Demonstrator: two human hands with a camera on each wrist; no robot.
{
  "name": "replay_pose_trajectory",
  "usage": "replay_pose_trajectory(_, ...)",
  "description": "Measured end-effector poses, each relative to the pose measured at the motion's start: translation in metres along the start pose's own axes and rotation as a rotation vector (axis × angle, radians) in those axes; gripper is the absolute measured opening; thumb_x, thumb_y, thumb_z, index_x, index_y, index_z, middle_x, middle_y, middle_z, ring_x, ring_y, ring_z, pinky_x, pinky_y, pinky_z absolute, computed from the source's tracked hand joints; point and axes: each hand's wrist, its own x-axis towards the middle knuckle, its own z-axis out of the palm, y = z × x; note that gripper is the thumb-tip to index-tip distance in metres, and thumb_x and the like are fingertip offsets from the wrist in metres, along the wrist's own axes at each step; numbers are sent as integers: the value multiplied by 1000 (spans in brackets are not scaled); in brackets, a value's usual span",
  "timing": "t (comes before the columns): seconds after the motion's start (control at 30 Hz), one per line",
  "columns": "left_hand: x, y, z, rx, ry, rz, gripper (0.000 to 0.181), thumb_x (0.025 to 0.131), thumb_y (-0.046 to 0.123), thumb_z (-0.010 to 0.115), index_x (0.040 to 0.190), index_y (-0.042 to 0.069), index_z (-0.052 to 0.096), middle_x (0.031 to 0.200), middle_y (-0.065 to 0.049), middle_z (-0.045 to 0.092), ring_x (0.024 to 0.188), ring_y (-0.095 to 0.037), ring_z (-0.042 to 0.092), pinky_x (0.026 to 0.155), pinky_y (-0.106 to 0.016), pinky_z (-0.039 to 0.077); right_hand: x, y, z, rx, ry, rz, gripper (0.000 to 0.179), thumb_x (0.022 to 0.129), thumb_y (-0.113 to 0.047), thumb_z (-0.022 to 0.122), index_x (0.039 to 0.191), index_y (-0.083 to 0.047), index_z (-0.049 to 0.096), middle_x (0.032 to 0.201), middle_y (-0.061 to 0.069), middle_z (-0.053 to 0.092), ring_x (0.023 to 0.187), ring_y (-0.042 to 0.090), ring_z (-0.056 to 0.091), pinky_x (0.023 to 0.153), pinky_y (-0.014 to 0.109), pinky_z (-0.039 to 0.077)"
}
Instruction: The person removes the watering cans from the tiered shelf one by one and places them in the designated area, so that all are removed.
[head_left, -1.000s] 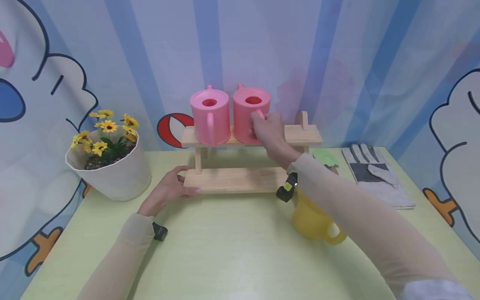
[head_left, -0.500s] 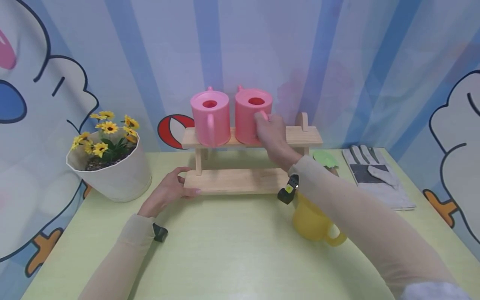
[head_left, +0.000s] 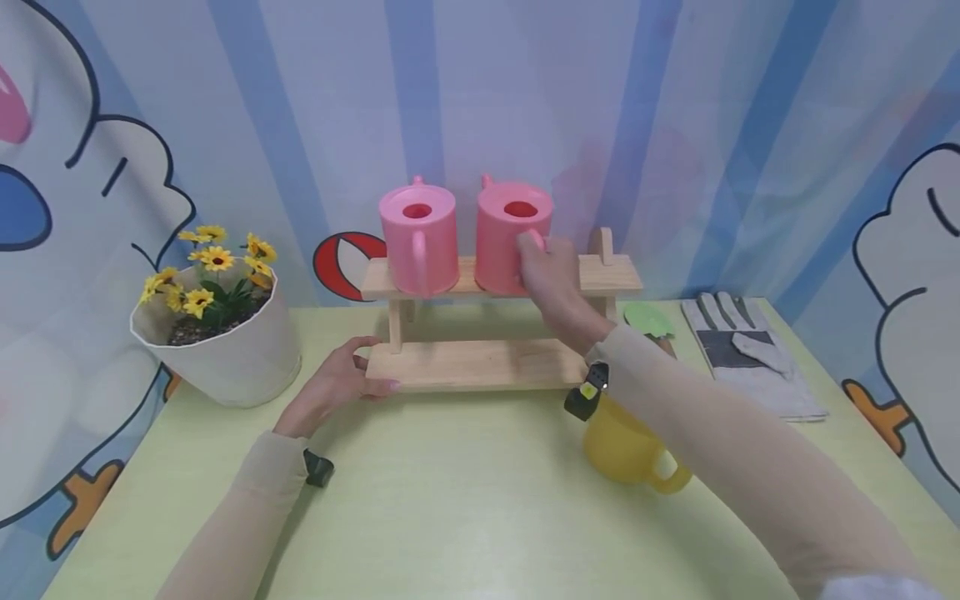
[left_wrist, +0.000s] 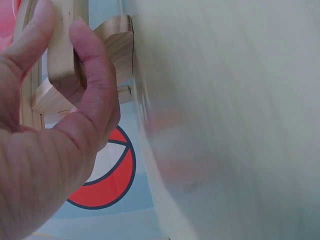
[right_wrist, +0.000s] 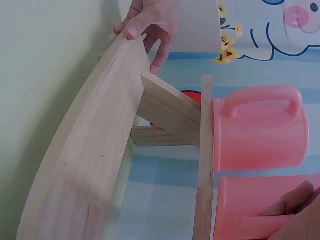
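Note:
Two pink watering cans (head_left: 420,250), each with a loop handle and a round hole in its top, stand on the upper board of a two-tier wooden rack (head_left: 480,364). My right hand (head_left: 553,279) grips the front handle of the right-hand pink watering can (head_left: 497,242), which stands on the board, a narrow gap from the other. My left hand (head_left: 333,387) holds the left end of the lower board. In the left wrist view, thumb and fingers (left_wrist: 95,75) clasp that board end from both sides. The right wrist view shows the left can's handle (right_wrist: 262,95) free.
A white pot of yellow flowers (head_left: 225,358) stands left of the rack. A yellow vessel with a loop handle (head_left: 622,446) sits under my right forearm, partly hidden. Behind it are a green leaf-shaped piece (head_left: 648,319) and a pair of work gloves (head_left: 750,358). A patterned curtain (head_left: 510,100) hangs behind.
My right hand and the pink watering can it grips have shifted a little to the right along the upper board, widening the gap between the cans. My left hand stays on the rack.

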Motion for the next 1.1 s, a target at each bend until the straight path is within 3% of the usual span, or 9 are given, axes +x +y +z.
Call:
replay_pose_trajectory(0.27,1,0,0,7,2,1,100,93,27,90,169,7,28,142,-27,56,110,-30,68,94,-37,54,-14,1,-8,14,-25,-18,34,107,-24,49,74,-15,51,66,-4,52,63,14,46,61,26,39)
replay_pose_trajectory(0.53,-1,1,1,20,6,-19,100,94,29,89,170,9,27,144,-27,54,115,-33,63,98,-41,53,-31,4,-14,-15,-57,-42,35,107,-25,47,75,-12,50,62,-2,47,61,17,45,63,29,39)
replay_pose_trajectory(0.77,-1,-2,2,-12,-1,8,100,93,25,89,170,8,28,143,-28,55,110,-31,71,100,-41,54,-44,6,-21,-27,-50,-65,33,104,-23,48,73,-12,50,62,-2,47,62,18,44,62,29,38)
replay_pose_trajectory(1.1,-1,-1,1,-16,-5,1,101,93,26,89,170,7,27,143,-27,55,108,-29,71,100,-41,54,-68,18,-30,-58,-70,-77,36,106,-22,46,72,-10,48,62,-2,47,64,20,44,63,29,38)
